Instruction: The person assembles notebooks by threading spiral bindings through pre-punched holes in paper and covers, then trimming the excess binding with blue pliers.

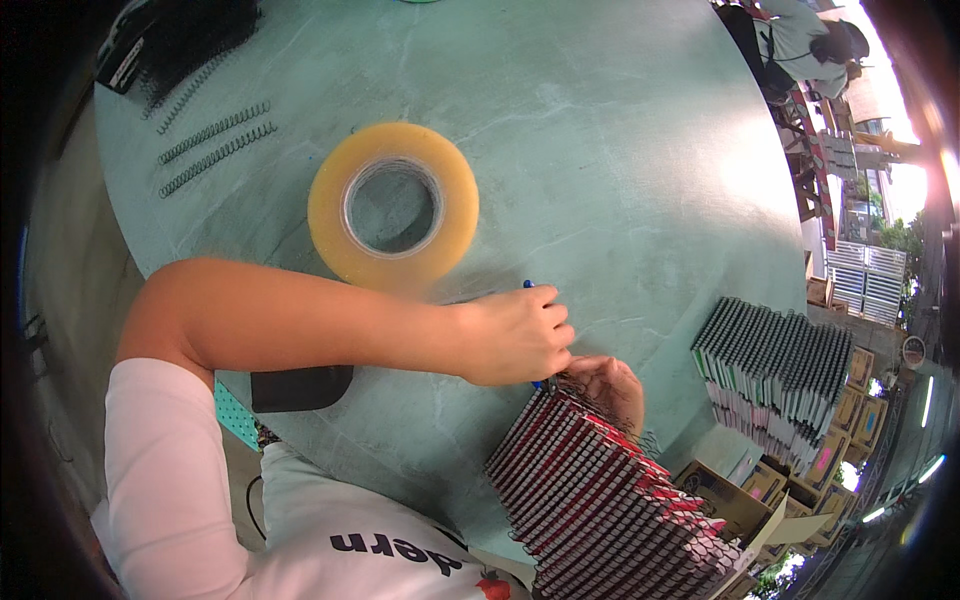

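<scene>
My left hand [515,335] is closed round a blue-handled tool [529,285], most of which the fingers hide. A blue part of it shows again below the hand, at the top end of a stack of spiral notebooks [610,490] with dark wire coils and red-and-white edges. There my right hand [612,385] curls its fingers against the coil end of the topmost notebook, close to my left fingertips. The stack hides the right wrist and forearm. Loose dark wire shows between the two hands.
A large roll of clear tape [455,205] lies beyond my left forearm. Loose wire coils [215,135] lie far left beside a black heap of coils [190,45]. A second notebook stack [770,370] stands right, near cardboard boxes [730,490]. A person [810,45] is at the far right.
</scene>
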`<state>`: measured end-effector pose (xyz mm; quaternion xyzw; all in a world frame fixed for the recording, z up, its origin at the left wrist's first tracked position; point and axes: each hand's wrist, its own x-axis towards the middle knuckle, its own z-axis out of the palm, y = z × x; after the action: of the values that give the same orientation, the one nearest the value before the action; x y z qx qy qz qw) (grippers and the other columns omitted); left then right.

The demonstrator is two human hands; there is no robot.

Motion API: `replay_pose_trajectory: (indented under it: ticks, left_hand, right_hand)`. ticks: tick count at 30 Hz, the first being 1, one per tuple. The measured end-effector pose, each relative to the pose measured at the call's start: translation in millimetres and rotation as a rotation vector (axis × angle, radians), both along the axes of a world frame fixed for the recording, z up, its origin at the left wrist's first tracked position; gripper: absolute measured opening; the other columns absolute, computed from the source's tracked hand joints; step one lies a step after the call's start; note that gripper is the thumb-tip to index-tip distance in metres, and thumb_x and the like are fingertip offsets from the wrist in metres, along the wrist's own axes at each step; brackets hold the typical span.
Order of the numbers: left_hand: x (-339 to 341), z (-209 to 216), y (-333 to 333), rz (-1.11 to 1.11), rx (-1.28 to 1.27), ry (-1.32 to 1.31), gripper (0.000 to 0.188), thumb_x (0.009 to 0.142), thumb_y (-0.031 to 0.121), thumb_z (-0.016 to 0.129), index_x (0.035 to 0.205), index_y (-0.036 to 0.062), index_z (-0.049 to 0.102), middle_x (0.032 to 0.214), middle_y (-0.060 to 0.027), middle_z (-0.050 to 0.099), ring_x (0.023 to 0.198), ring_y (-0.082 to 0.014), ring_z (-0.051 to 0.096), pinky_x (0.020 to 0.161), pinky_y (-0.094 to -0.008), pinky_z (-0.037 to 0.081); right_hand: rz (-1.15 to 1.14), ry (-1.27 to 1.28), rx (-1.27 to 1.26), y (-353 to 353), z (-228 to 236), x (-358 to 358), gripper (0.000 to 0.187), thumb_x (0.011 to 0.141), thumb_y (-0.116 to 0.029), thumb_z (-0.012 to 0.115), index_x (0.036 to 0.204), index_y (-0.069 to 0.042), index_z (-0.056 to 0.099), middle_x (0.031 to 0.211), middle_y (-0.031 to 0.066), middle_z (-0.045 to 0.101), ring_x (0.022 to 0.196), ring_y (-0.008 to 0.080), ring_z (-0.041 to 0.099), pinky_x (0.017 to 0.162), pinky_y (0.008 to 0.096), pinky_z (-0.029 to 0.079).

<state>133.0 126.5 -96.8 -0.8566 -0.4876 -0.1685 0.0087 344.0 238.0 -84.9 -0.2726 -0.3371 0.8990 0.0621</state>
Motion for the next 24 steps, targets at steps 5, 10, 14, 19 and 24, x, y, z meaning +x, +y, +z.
replay_pose_trajectory:
  ticks: [5,10,14,19,24]
  left_hand:
    - [4.3,1.0,-0.4,-0.021,0.016,-0.021,0.012,0.073,0.02,0.059,0.079,0.0102,0.059,0.078,-0.0011,0.057,0.078,-0.0171,0.055,0.072,-0.0321,0.042]
    - [2.3,1.6,0.1,-0.023,-0.014,-0.005,0.012,0.073,0.02,0.059,0.08,0.0095,0.059,0.078,-0.0019,0.057,0.079,-0.0175,0.055,0.072,-0.0326,0.043]
    - [2.8,-1.4,1.4,-0.026,0.045,-0.008,0.011,0.074,0.02,0.058,0.078,0.0093,0.059,0.077,-0.002,0.057,0.077,-0.0173,0.055,0.071,-0.0324,0.043]
    - [6.7,0.0,-0.1,-0.026,-0.108,-0.025,0.01,0.072,0.019,0.058,0.073,0.009,0.059,0.071,-0.0005,0.056,0.071,-0.0171,0.056,0.066,-0.0314,0.044]
    - [2.6,3.7,-1.6,0.013,-0.109,-0.033,0.009,0.072,0.019,0.059,0.073,0.0093,0.059,0.071,-0.0008,0.057,0.071,-0.0168,0.055,0.067,-0.0314,0.044]
  right_hand:
    - [0.038,-0.011,-0.061,3.5,0.3,0.3,0.051,0.095,-0.029,0.043,0.108,0.019,0.053,0.111,0.0323,0.057,0.096,0.0329,0.063,0.085,0.042,0.05]
    - [0.055,-0.064,-0.091,8.3,-0.1,3.5,0.048,0.095,-0.027,0.04,0.107,0.019,0.053,0.109,0.0311,0.058,0.094,0.0326,0.063,0.085,0.0424,0.051]
    - [0.003,-0.094,-0.034,5.2,-1.0,4.1,0.046,0.096,-0.023,0.038,0.107,0.019,0.053,0.108,0.031,0.059,0.092,0.032,0.064,0.084,0.0417,0.052]
    - [0.015,-0.083,-0.022,0.4,10.0,-5.2,0.047,0.096,-0.023,0.036,0.105,0.02,0.053,0.106,0.0311,0.06,0.091,0.0307,0.064,0.083,0.0401,0.052]
    - [-0.041,-0.07,-0.016,-3.6,9.9,-4.0,0.047,0.096,-0.023,0.036,0.105,0.02,0.054,0.106,0.0309,0.06,0.091,0.03,0.064,0.083,0.0391,0.052]
